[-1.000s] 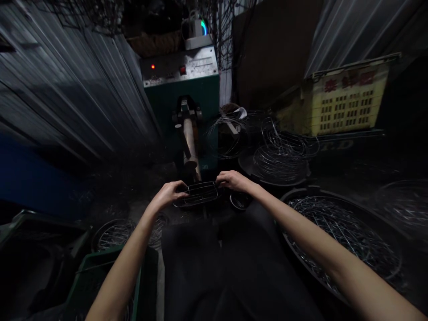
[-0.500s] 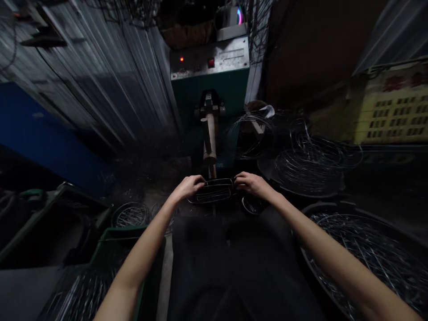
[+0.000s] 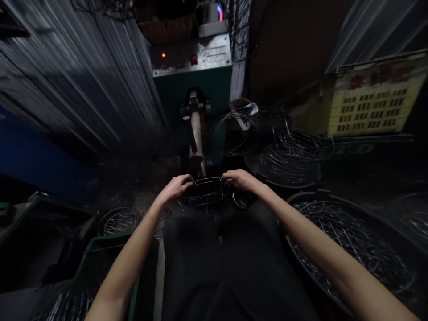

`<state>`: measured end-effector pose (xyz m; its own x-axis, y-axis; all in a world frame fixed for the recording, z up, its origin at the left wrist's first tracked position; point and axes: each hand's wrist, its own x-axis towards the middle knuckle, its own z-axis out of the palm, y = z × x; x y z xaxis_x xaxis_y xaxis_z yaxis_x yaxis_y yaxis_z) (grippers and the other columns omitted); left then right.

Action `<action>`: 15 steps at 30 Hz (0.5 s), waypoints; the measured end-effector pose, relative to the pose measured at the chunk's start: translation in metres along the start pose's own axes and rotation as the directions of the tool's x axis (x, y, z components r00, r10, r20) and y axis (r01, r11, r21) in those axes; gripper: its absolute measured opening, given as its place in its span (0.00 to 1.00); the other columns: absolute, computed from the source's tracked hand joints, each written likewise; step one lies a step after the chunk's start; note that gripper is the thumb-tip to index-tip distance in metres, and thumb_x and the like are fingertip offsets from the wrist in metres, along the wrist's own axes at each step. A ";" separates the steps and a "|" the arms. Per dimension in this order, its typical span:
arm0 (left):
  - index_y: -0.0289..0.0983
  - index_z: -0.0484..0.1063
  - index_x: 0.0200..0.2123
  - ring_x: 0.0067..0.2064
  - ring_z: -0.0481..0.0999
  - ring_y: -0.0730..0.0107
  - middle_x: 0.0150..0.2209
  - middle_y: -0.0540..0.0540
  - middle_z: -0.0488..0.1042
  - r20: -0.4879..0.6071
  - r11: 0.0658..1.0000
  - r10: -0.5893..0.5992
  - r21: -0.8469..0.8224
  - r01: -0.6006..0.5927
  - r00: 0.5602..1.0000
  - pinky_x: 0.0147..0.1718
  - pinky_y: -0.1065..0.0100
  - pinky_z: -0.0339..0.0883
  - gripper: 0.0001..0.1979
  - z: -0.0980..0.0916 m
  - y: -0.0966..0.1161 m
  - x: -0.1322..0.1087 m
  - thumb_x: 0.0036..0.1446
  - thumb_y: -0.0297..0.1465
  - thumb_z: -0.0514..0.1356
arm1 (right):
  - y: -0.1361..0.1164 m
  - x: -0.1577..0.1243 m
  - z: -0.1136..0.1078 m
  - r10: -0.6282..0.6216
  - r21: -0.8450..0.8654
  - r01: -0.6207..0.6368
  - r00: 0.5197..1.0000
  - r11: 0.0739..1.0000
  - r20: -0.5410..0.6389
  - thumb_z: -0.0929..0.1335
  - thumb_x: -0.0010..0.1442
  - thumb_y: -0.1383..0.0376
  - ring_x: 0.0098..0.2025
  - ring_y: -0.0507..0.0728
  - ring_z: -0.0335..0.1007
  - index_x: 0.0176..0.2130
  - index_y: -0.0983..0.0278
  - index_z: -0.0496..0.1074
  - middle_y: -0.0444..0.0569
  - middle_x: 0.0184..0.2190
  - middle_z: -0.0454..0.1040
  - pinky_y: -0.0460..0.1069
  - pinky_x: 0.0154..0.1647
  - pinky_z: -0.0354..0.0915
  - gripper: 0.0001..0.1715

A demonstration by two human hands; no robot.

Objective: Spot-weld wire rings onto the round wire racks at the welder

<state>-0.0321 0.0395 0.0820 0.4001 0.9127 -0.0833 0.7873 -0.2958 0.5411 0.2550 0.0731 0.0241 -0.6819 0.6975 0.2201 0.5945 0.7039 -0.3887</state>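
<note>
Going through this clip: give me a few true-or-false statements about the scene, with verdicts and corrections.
1. The left hand and the right hand are both on an oval metal-wire rack. True.
2. A yellow perforated crate stands at the left. False: it stands at the right.
3. The green machine shows a lit red indicator light. True.
4. The right hand is clear of the rack. False: it rests on the rack's right end.
5. A round black tub at the right holds wire racks. True.
</note>
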 end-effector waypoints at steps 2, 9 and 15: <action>0.36 0.72 0.39 0.39 0.73 0.65 0.38 0.46 0.76 -0.007 1.000 0.016 -0.007 -0.016 1.000 0.40 0.68 0.64 0.15 -0.001 -0.001 -0.001 0.56 0.37 0.51 | -0.001 0.002 -0.002 0.000 -0.002 0.000 1.000 1.000 -0.013 0.64 0.60 0.66 0.32 0.51 0.67 0.42 0.58 0.72 0.45 0.32 0.72 0.43 0.32 0.59 0.11; 0.36 0.72 0.39 0.39 0.73 0.65 0.38 0.46 0.76 -0.035 0.998 0.039 -0.041 -0.040 0.999 0.39 0.68 0.63 0.15 -0.001 -0.001 0.000 0.56 0.38 0.51 | -0.001 0.002 0.000 -0.026 0.000 0.026 0.999 1.000 -0.038 0.65 0.59 0.66 0.32 0.50 0.67 0.41 0.59 0.73 0.45 0.34 0.72 0.43 0.30 0.57 0.10; 0.36 0.72 0.39 0.40 0.73 0.65 0.38 0.46 0.76 -0.054 0.999 0.001 -0.036 -0.003 0.999 0.39 0.68 0.63 0.15 0.000 0.002 -0.001 0.57 0.37 0.50 | 0.002 0.001 0.007 -0.021 0.014 0.022 0.997 1.000 -0.068 0.66 0.59 0.66 0.32 0.50 0.67 0.40 0.59 0.74 0.45 0.34 0.72 0.43 0.31 0.57 0.09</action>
<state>-0.0308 0.0381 0.0833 0.3747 0.9264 -0.0377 0.7687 -0.2877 0.5712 0.2525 0.0748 0.0170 -0.6638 0.6899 0.2887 0.5733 0.7173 -0.3960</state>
